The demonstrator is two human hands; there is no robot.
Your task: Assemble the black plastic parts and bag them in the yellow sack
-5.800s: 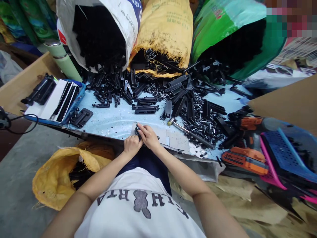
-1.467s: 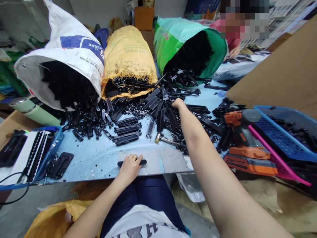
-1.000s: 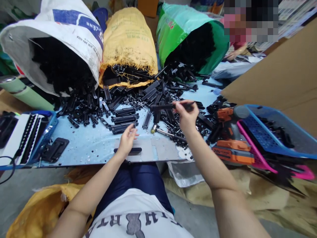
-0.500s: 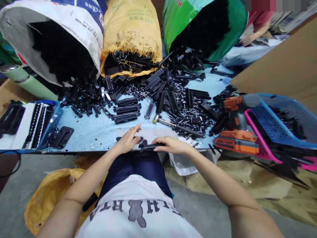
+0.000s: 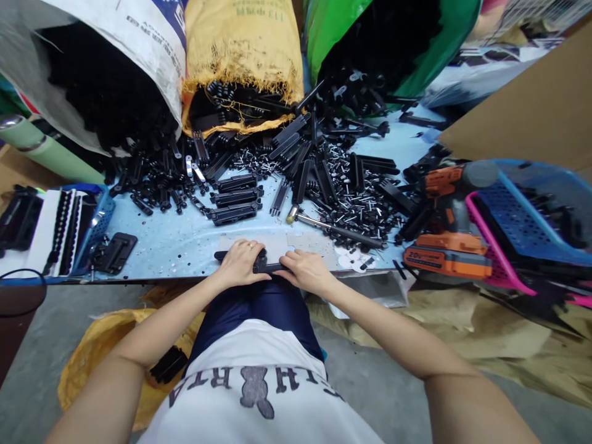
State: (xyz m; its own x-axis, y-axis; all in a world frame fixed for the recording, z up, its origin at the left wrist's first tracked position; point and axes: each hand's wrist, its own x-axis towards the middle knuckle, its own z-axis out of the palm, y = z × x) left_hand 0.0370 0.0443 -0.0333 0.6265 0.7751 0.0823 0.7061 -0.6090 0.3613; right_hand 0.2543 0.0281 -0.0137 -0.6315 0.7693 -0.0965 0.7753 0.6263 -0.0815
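At the near edge of the light blue table (image 5: pixel 176 237), my left hand (image 5: pixel 240 265) and my right hand (image 5: pixel 305 271) meet over a grey metal plate (image 5: pixel 282 243). Both hands are closed on long black plastic parts (image 5: pixel 266 267) that lie across the plate's front. The left hand covers one part whose end (image 5: pixel 218 255) sticks out to the left. The right hand presses the other part against it. How the two parts sit together is hidden by my fingers.
Three open sacks, white (image 5: pixel 124 37), yellow (image 5: pixel 240 43) and green (image 5: pixel 333 24), spill black parts (image 5: pixel 324 166) over the table. A hammer (image 5: pixel 333 228) lies behind the plate, an orange drill (image 5: pixel 446 216) and blue and pink baskets (image 5: pixel 522 228) to the right, a blue tray (image 5: pixel 99 225) left.
My right hand reached into the pile, picked up a long black part and brought it back to the plate. Both hands have now closed together over the parts at the table edge.
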